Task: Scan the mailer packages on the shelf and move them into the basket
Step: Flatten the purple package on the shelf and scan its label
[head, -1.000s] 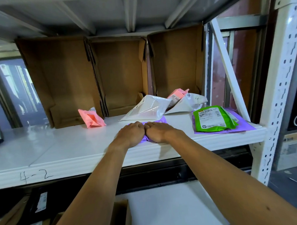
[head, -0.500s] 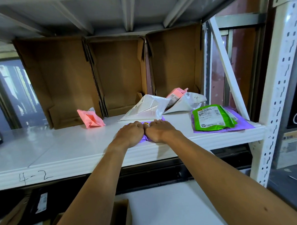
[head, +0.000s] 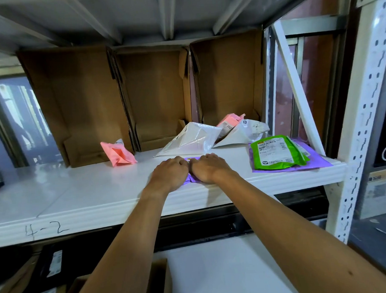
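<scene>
My left hand (head: 170, 172) and my right hand (head: 207, 168) lie knuckle to knuckle on a small purple mailer (head: 191, 179) near the front of the white shelf (head: 79, 195). Their fingers are curled down onto it and cover most of it. A pink mailer (head: 118, 154) lies to the left. Two white mailers (head: 187, 140) (head: 244, 132) and another pink one (head: 229, 120) sit behind my hands. At the right, a green mailer (head: 276, 152) rests on a larger purple one (head: 316, 161). No basket or scanner is in view.
Three open cardboard boxes (head: 81, 102) stand on their sides along the back of the shelf. A white perforated upright (head: 362, 139) and a slanted brace (head: 295, 86) close off the right end. Cartons (head: 158, 280) sit on the lower level, below the shelf edge.
</scene>
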Available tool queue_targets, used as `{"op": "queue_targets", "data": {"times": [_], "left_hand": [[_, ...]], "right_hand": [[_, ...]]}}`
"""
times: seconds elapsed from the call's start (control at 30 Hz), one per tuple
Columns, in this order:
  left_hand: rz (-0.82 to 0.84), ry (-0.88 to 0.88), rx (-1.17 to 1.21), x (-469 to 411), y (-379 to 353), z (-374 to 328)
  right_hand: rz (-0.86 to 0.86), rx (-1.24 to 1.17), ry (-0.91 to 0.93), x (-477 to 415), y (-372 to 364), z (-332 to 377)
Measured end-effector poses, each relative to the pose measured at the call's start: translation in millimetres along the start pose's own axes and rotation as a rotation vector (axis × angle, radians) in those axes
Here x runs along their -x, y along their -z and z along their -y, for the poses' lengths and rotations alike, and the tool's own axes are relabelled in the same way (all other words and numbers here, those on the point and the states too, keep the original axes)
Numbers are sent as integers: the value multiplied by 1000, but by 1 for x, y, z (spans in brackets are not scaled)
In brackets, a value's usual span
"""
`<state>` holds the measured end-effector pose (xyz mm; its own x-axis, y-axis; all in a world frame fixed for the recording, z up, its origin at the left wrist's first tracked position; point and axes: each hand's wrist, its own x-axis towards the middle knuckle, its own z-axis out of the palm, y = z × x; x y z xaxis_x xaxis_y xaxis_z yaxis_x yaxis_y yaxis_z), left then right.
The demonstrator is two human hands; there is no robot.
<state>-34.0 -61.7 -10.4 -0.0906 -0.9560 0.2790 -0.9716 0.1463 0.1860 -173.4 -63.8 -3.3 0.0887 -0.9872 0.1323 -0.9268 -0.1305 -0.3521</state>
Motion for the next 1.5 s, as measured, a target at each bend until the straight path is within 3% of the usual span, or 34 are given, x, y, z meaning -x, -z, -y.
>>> {"op": "queue_targets", "data": {"times": [0.1, 0.27, 0.4, 0.57, 0.73, 0.93, 1.2, 1.37, 1.5], "left_hand": [[-36, 19, 12, 3, 1, 0], [-125, -33, -32, 2, 10, -1], [-164, 24, -12, 4, 15, 5], [-134, 10, -40, 7, 17, 1], [-107, -21, -113, 3, 12, 5], [-77, -40, -161, 2, 11, 5], [-65, 22, -5, 4, 11, 6], [-35, 48, 106, 10, 12, 5], [-24, 52, 187, 13, 9, -5]], "right_hand": [[-38, -170, 52, 3, 9, 2], [-180, -898, -137, 4, 21, -10], [-171, -1225, -191, 9, 26, -17], [-161, -1246, -105, 12, 25, -17], [-265, -1371, -113, 8, 25, -20], [-273, -1499, -121, 10, 29, -23], [-265, -1551, -117, 12, 29, -26], [-252, -1481, -116, 12, 28, -25], [-204, -1189, -45, 12, 27, -13]]}}
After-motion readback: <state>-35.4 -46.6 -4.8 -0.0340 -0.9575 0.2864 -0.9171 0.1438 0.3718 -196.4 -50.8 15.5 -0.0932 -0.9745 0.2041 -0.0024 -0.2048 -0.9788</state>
